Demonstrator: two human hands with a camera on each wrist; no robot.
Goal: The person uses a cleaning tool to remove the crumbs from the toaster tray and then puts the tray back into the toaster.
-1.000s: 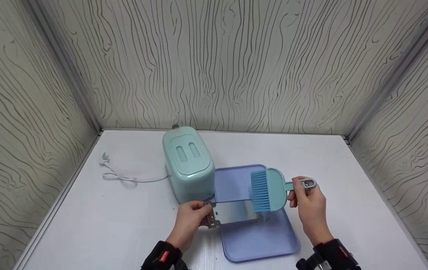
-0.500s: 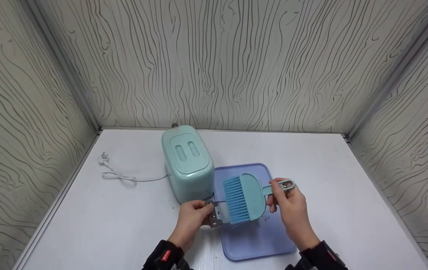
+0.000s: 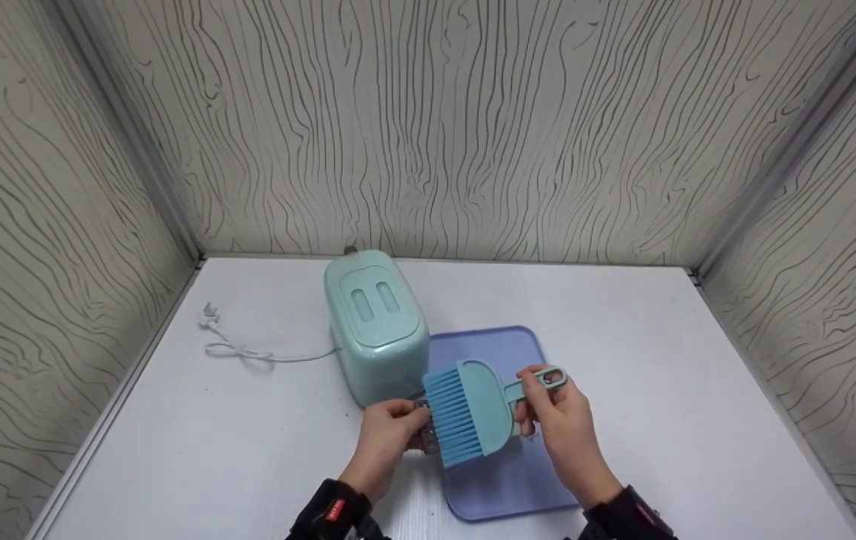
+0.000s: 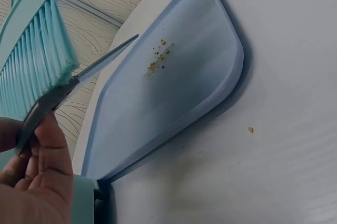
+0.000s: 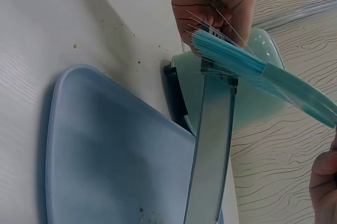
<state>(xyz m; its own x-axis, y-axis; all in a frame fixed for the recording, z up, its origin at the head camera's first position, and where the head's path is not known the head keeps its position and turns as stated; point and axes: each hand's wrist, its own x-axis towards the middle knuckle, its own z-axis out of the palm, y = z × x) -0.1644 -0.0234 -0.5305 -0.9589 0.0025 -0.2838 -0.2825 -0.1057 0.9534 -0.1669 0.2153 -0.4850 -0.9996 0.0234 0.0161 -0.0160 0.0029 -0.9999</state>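
Observation:
My left hand (image 3: 381,439) pinches one end of a flat metal crumb tray (image 5: 211,139), held level above a blue plastic tray (image 3: 506,487). By its looped handle, my right hand (image 3: 566,427) grips a teal hand brush (image 3: 489,409). The brush's bristles (image 4: 39,66) touch the crumb tray's end close to the left fingers. From the head view, the brush head covers most of the crumb tray. Brown crumbs (image 4: 159,58) lie on the blue tray below.
A mint-green toaster (image 3: 381,330) stands left of the blue tray, its white cord (image 3: 277,358) and plug (image 3: 208,319) stretched out to the left. Loose crumbs (image 4: 250,130) dot the white table (image 3: 247,450). Patterned panels (image 3: 428,135) wall the back and sides.
My right hand has carried the brush leftward across the crumb tray, from its far end to the end at the left fingers. The left hand stays nearly in place, still pinching the crumb tray.

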